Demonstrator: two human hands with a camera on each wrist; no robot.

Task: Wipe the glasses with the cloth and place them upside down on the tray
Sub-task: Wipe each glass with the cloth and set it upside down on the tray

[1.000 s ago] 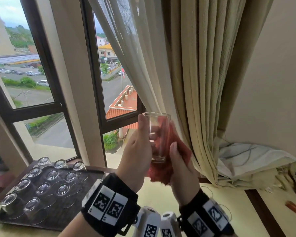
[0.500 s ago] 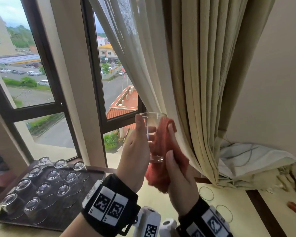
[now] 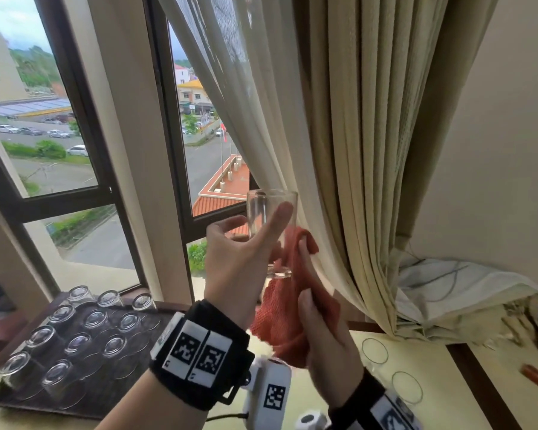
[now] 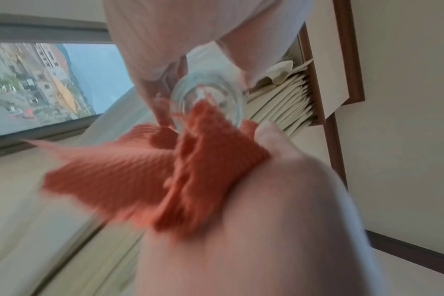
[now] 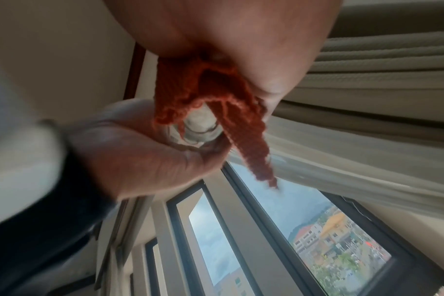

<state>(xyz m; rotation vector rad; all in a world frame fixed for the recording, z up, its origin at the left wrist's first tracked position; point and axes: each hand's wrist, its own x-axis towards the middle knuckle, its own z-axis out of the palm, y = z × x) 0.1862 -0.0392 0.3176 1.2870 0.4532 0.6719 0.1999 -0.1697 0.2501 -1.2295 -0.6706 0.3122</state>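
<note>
a person's left hand (image 3: 239, 262) grips a clear glass (image 3: 272, 231) upright in mid-air, thumb laid up its near side and fingers curled behind it. just to the right, the right hand (image 3: 326, 333) holds a bunched orange cloth (image 3: 288, 318), fingers closed around it and pressing it to the glass's right side and base. black wristbands with coded tags sit nearest the head camera.

the left wrist view, blurred, looks up under the glass's round base (image 4: 208, 102) with the cloth (image 4: 145, 176) spread across it; the right wrist view shows the cloth (image 5: 216, 100) draped over that base (image 5: 199, 128) and the left palm (image 5: 139, 154) cupped round it, neither visible from the head camera.

at near left, a dark tray (image 3: 106, 389) on the pale table (image 3: 416, 383) carries rows of upside-down glasses (image 3: 78, 342), its near right part bare. two upright glasses (image 3: 375, 350) stand on the table at near right, well apart from the tray, with bare tabletop between. farther off, beige curtains (image 3: 354, 150) hang just right of the held glass, and a dark-framed window (image 3: 168, 119) overlooks a street.
</note>
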